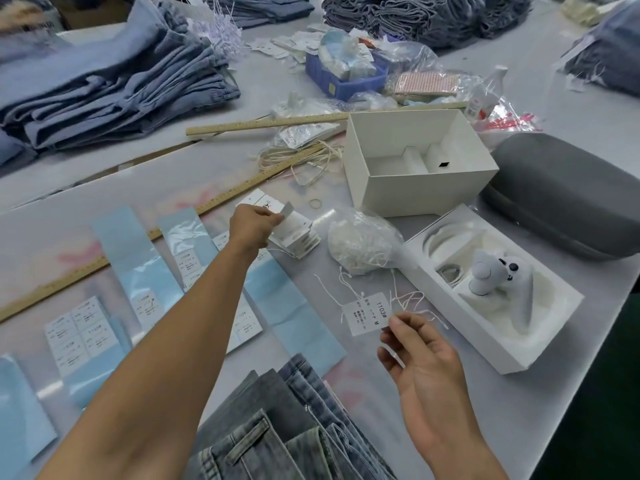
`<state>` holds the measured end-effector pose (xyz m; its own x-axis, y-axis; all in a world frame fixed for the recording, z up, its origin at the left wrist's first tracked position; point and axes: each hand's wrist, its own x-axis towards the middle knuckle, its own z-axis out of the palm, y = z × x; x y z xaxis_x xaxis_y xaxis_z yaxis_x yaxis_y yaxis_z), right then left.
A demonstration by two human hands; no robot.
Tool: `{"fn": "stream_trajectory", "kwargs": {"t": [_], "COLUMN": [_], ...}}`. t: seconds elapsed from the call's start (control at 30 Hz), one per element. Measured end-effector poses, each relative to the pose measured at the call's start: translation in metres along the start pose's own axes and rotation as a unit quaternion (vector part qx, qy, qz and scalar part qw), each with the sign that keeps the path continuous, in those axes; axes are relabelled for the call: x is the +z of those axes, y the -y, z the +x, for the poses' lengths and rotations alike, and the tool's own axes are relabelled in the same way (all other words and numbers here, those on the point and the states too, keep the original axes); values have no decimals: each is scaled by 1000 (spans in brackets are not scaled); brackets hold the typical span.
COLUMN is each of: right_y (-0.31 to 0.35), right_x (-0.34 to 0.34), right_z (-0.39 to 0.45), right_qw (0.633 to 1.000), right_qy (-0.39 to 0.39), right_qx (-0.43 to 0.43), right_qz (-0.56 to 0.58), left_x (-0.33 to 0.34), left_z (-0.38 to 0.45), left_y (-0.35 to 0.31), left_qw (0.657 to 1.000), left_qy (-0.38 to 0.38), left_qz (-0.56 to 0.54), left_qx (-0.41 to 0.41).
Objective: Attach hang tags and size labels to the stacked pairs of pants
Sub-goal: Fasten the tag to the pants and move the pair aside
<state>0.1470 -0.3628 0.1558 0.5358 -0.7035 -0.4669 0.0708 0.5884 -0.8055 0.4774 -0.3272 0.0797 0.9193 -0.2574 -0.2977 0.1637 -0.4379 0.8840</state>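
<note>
Size label (364, 313), marked 1103# M, pinched at lower corner by right hand (420, 362), held above tabletop (540, 403) near stacked jeans (287, 431). Light, thin card; bends easily, best taken by an edge. Left hand (254, 226) reaching to hang tag pile (298, 233), fingers (273, 220) pinching one small tag (286, 209). Counts: two rulers, two white boxes, one string bag (363, 240).

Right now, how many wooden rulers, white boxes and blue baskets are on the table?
Long wooden rulers: 2
White cardboard boxes: 2 (open empty box, open tray box holding a grey plush toy)
Blue plastic baskets: 1
Total: 5
</note>
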Motion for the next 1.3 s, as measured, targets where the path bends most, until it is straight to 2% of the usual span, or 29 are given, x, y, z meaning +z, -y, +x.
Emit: {"fn": "stream_trajectory", "kwargs": {"t": [0.13, 0.23, 0.33, 0.43, 0.5, 0.57, 0.63, 0.7, 0.73, 0.8, 0.87, 1.03, 1.2, 1.3], "right_y": [-1, -1, 1, 4, 7, 12, 17, 20, 20, 18, 11, -15, -50, -57], "right_x": [-2, -3, -2, 1, 2, 2, 1, -1, -1, -4, -8, -22, -34, -37], "right_z": [1, 2, 2, -2, -5, -9, -16, -26, -32, -47, -62, -103, -138, -148], "right_qw": [1000, 1000, 1000, 1000, 1000, 1000, 1000, 999, 999, 997, 994, 989, 970, 941], "right_qy": [-9, -14, -14, -6, -2, 5, 20, 37, 47, 73, 98, 110, 102, 125], "right_qx": [6, 4, 3, 6, 4, -2, -5, -4, -1, 7, 22, 65, 74, 37], "right_qz": [1, -1, 3, 3, 4, 7, 11, 7, 1, -13, -33, -68, -210, -313], "left_x": [1, -3, -11, -27, -44, -62, -78, -88, -90, -90, -88, -79, -67, -68], "left_z": [0, -12, -38, -79, -118, -165, -220, -274, -298, -338, -371, -427, -453, -461], "left_y": [-1, -17, -37, -37, -22, 3, 32, 63, 78, 107, 128, 153, 161, 158], "left_qw": [995, 961, 921, 882, 882, 900, 930, 971, 981, 980, 977, 966, 957, 945], "left_qy": [-62, -152, -206, -214, -185, -162, -149, -129, -127, -151, -168, -175, -166, -132], "left_qz": [78, 207, 256, 264, 240, 174, 101, -6, -67, -128, -124, -165, -205, -266], "left_qx": [31, 102, 211, 327, 360, 366, 320, 200, 132, 29, -30, -91, -117, -135]}}
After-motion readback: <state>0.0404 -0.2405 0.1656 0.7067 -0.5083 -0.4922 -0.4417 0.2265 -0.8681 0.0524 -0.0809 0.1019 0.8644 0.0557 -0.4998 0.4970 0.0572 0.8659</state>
